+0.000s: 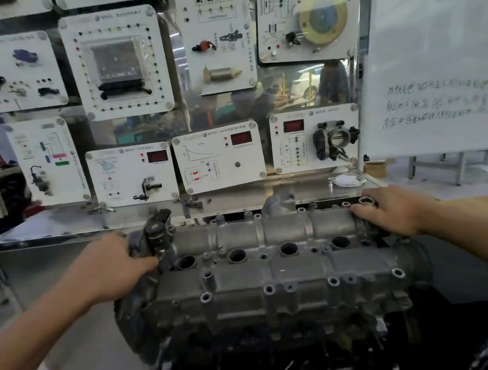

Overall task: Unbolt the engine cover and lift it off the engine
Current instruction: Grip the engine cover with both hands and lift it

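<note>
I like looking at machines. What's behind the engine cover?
A shiny metal shelf and white panels with car parts. The engine cover, held by the left hand and right hand, hides part of the shelf.

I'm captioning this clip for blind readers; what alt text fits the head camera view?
A person's left hand and right hand hold opposite ends of a grey metal engine cover sitting on an engine. Behind it stands a board of white training panels, with a whiteboard at right.

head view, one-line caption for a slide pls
Left hand and right hand hold opposite ends of the engine cover on the engine, before a wall of training panels
</note>
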